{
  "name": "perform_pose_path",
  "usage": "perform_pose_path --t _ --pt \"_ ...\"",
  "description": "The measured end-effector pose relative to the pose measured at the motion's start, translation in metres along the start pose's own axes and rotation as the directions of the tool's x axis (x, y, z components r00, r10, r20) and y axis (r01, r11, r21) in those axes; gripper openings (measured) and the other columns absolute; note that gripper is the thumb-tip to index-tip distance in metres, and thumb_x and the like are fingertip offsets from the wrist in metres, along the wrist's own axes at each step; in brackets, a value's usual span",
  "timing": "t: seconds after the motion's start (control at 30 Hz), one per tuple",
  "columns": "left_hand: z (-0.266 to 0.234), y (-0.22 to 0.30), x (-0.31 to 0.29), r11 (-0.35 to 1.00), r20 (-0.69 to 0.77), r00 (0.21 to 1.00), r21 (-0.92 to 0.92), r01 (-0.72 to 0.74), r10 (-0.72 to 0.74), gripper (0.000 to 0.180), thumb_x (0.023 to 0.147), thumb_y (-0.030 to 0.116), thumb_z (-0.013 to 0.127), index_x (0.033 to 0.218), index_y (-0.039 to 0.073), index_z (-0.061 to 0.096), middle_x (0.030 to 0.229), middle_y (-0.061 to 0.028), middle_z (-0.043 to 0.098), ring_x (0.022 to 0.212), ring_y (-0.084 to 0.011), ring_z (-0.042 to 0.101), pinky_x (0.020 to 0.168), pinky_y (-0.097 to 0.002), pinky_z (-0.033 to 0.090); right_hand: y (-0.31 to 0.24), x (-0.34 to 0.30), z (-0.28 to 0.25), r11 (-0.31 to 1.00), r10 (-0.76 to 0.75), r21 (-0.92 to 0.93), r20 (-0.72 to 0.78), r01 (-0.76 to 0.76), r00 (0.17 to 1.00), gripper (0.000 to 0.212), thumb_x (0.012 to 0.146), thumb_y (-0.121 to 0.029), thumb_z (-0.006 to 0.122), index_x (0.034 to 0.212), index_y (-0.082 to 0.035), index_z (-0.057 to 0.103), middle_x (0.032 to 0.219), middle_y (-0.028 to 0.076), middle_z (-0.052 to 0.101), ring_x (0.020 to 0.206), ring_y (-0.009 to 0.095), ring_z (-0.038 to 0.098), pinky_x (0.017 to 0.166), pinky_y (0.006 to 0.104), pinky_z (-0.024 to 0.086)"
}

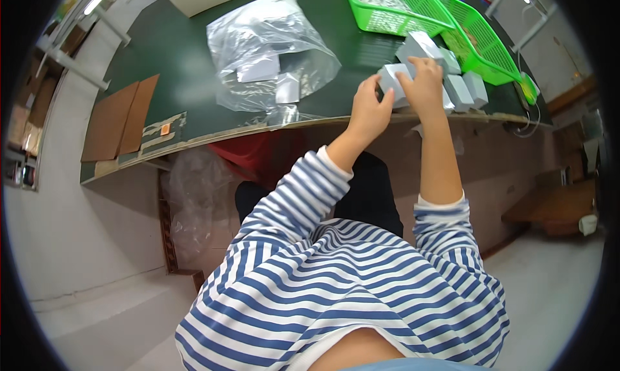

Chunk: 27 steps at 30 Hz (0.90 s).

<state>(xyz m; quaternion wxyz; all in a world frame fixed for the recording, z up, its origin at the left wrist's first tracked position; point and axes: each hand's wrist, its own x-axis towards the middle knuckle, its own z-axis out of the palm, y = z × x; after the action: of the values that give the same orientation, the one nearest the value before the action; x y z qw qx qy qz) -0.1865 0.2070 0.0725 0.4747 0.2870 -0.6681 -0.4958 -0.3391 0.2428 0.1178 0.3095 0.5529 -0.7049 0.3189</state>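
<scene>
Several small white boxes (458,92) stand in a cluster at the table's right front edge. My left hand (371,113) is at the left end of the cluster, thumb and fingers curved apart beside the nearest white box (392,85). On that box's other side is my right hand (424,90), its thumb close to the box and its fingers spread over the cluster, near a higher white box (423,45). Whether the fingertips press on the boxes is hard to make out. A large clear plastic bag (284,32) lies left of my hands, with white boxes (258,67) in and at its mouth.
Two green plastic baskets (445,29) with contents sit behind the cluster. Brown cardboard (119,122) and a small orange piece (165,129) lie on the left of the dark green table (174,61). Below the edge are a red container (258,154) and clear plastic (200,190).
</scene>
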Motion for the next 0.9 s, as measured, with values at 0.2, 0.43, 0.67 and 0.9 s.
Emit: perform_pose_path --t 0.2,0.43,0.67,0.9 --pt "-0.160 0.042 -0.019 0.958 -0.395 0.889 0.252 -0.137 0.231 0.017 0.090 0.005 0.065 0.106 -0.002 0.069 0.104 -0.0123 0.069 0.101 -0.0224 0.065 0.093 -0.0356 0.050 -0.167 0.028 -0.003 0.652 -0.101 0.660 0.565 -0.374 0.819 0.048 0.086 -0.037 0.078 0.105 0.006 0.072 0.105 0.023 0.071 0.093 0.032 0.069 0.085 0.0405 0.054" --pt "-0.238 -0.017 0.015 0.863 -0.329 0.855 -0.450 0.231 -0.400 0.054 0.093 0.001 0.062 0.140 -0.014 0.041 0.145 -0.0280 0.047 0.134 -0.0365 0.052 0.114 -0.0427 0.044 -0.235 0.086 0.187 0.775 0.135 0.272 0.810 -0.570 0.571 0.091 0.058 -0.054 0.093 0.121 0.008 0.069 0.124 0.028 0.069 0.113 0.036 0.069 0.099 0.0400 0.054" --pt "-0.212 -0.011 0.061 0.488 0.006 0.829 -0.806 0.335 -0.559 0.047 0.095 0.004 0.054 0.133 -0.019 0.039 0.153 -0.0363 0.032 0.147 -0.0470 0.034 0.120 -0.0568 0.037 -0.178 0.097 0.269 0.903 0.050 0.231 0.780 -0.361 0.624 0.075 0.061 -0.046 0.093 0.117 0.000 0.075 0.117 0.023 0.073 0.106 0.032 0.072 0.092 0.0375 0.056" --pt "-0.256 -0.047 0.023 0.574 -0.158 0.824 -0.786 0.228 -0.544 0.051 0.094 0.003 0.057 0.138 -0.015 0.040 0.151 -0.0330 0.036 0.144 -0.0430 0.038 0.118 -0.0510 0.040 -0.263 0.057 0.089 0.762 -0.352 0.645 0.486 -0.057 0.800 0.020 0.082 -0.014 0.073 0.100 -0.005 0.073 0.094 0.020 0.072 0.095 0.039 0.068 0.080 0.0446 0.054"
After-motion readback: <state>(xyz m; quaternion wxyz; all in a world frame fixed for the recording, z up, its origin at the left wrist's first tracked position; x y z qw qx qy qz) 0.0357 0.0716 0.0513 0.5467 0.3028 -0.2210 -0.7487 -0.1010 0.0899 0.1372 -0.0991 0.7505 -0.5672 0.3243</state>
